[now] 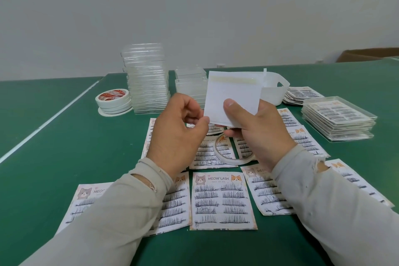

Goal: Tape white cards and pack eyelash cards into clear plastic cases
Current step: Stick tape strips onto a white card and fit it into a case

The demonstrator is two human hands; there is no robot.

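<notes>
1. Head view: the right hand (257, 127) pinches the white card (234, 97) at its lower edge, thumb pressed on the near face and fingers curled behind it, holding the card upright above the table.
2. The left hand (179, 127) has thumb and forefinger drawn together at the card's lower left corner; whether they nip the card itself or a bit of tape liner there is too small to tell.
3. A pale yellowish tape strip (234, 80) runs along the card's top edge, and a thin white tab (264, 74) sticks up at its right end, so I judge the taping step is in hand, with the strip laid and its backing probably yet to be peeled.
4. Beneath the hands, eyelash cards (223, 200) lie face up on the green table (64, 136), and a tape roll (232, 153) rests on them.
5. Further out stand clear plastic cases (146, 84) in stacks, spare tape rolls (113, 101) to their left, and filled cases (339, 121) at the right.
6. The next move likely calls for a fine fingertip pinch on the liner tab while the right hand keeps the card steady, then pressing the card squarely against an eyelash card.
</notes>
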